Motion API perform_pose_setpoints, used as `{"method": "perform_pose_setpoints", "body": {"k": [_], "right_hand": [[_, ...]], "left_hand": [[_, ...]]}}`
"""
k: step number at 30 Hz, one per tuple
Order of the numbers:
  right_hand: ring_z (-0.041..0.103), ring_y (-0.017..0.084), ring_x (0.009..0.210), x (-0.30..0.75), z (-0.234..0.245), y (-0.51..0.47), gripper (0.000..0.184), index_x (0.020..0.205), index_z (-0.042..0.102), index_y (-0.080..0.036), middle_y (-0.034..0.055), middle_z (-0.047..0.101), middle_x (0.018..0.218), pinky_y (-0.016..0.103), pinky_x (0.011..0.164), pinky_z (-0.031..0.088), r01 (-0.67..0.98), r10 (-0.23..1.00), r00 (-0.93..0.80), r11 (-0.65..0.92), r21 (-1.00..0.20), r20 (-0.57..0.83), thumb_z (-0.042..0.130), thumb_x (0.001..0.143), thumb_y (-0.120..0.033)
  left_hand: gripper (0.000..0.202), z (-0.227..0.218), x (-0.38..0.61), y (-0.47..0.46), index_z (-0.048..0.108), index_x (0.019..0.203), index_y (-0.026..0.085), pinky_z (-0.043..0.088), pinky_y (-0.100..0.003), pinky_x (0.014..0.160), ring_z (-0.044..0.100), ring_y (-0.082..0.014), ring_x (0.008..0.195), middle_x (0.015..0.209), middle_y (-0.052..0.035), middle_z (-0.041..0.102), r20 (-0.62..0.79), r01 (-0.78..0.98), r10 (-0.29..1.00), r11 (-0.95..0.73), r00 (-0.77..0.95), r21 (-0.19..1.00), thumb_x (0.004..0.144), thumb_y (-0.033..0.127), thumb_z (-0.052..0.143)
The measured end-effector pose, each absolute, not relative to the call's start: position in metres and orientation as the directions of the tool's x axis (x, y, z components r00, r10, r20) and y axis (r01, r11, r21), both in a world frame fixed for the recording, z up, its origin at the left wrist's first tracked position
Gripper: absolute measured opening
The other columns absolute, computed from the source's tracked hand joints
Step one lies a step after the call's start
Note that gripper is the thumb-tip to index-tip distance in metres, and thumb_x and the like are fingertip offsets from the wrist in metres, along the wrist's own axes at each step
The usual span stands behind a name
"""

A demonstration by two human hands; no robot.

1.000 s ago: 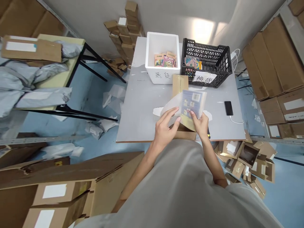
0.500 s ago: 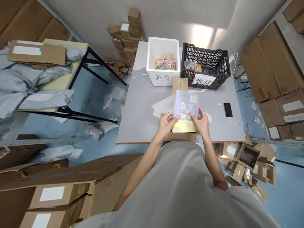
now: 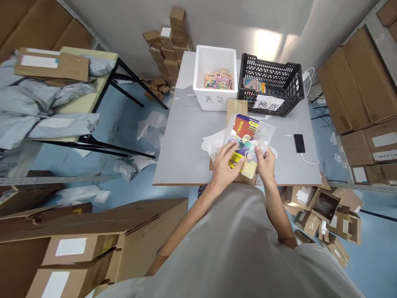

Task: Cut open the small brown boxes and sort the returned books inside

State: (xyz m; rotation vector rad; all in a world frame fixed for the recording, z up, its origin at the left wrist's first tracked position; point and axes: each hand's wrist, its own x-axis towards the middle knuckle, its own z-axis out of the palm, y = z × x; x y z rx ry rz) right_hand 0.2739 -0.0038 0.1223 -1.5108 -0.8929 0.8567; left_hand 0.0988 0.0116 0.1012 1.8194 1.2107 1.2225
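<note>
A colourful booklet (image 3: pixel 246 128) in red, blue and yellow is held up above the near part of the table, tilted, with a translucent plastic bag (image 3: pixel 266 131) around or behind it. My right hand (image 3: pixel 266 162) grips its lower right side, thumb on the front, pinching plastic and booklet. Across the lower left of the cover lies my left hand (image 3: pixel 226 162), its fingers apart and blurred by motion; whether they press on the cover is unclear. Beneath is a brown cardboard box (image 3: pixel 237 107), mostly hidden, and white paper or plastic (image 3: pixel 213 141).
Behind stand a white foam box (image 3: pixel 214 101) and a black plastic crate (image 3: pixel 287 105), both holding booklets or packets. A phone (image 3: pixel 299 143) with a cable lies on the grey table (image 3: pixel 182 145). Cardboard boxes (image 3: pixel 338 215) crowd the right floor; grey parcels (image 3: pixel 62 124) fill the left table.
The booklet has turned from its pale violet and yellow side to its red, blue and yellow cover. Loose plastic now shows at its right. My left hand's fingers have moved onto the front.
</note>
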Motion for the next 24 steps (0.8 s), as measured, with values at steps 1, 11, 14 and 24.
{"method": "perform_pose_setpoints", "body": {"k": [1,11,14,24], "right_hand": [[0.073,0.023,0.08,0.28,0.122,-0.005,0.053,0.098,0.073,-0.023,0.0032,0.08,0.087,0.034,0.071,0.062,0.011,0.906,0.415,-0.097,-0.995,-0.084,0.076,0.09,-0.076],[0.081,0.028,0.081,0.297,0.108,-0.002,0.069,0.11,0.077,-0.024,0.0041,0.086,0.091,0.038,0.071,0.067,-0.201,0.939,0.199,-0.242,-0.949,-0.281,0.088,0.076,-0.083],[0.079,0.028,0.082,0.303,0.101,0.0,0.068,0.107,0.08,-0.024,0.004,0.085,0.092,0.038,0.074,0.067,-0.129,0.945,0.209,-0.227,-0.965,-0.25,0.086,0.078,-0.085],[0.067,0.02,0.074,0.354,0.081,-0.01,0.054,0.102,0.082,-0.021,0.0019,0.077,0.085,0.033,0.07,0.059,0.028,0.903,0.407,-0.163,-0.986,-0.137,0.08,0.09,-0.073]], "left_hand": [[0.061,0.1,0.092,0.019,0.073,0.154,0.023,0.055,-0.058,0.129,0.063,-0.0362,0.155,0.164,-0.0176,0.068,0.283,0.318,0.957,-0.288,0.065,0.903,0.102,0.054,0.081],[0.071,0.1,0.065,0.043,0.09,0.108,0.016,0.067,-0.037,0.087,0.084,-0.0309,0.1,0.11,-0.0147,0.089,-0.353,-0.216,0.869,0.44,0.346,0.872,0.062,0.066,0.109],[0.065,0.101,0.07,0.039,0.09,0.099,0.017,0.066,-0.035,0.085,0.084,-0.0291,0.096,0.105,-0.0123,0.089,-0.351,-0.229,0.894,0.417,0.279,0.88,0.056,0.059,0.112],[0.064,0.106,0.008,0.034,0.086,0.093,0.016,0.07,-0.042,0.085,0.086,-0.0365,0.101,0.099,-0.0134,0.089,-0.341,-0.242,0.939,0.339,0.033,0.909,0.052,0.057,0.113]]}}
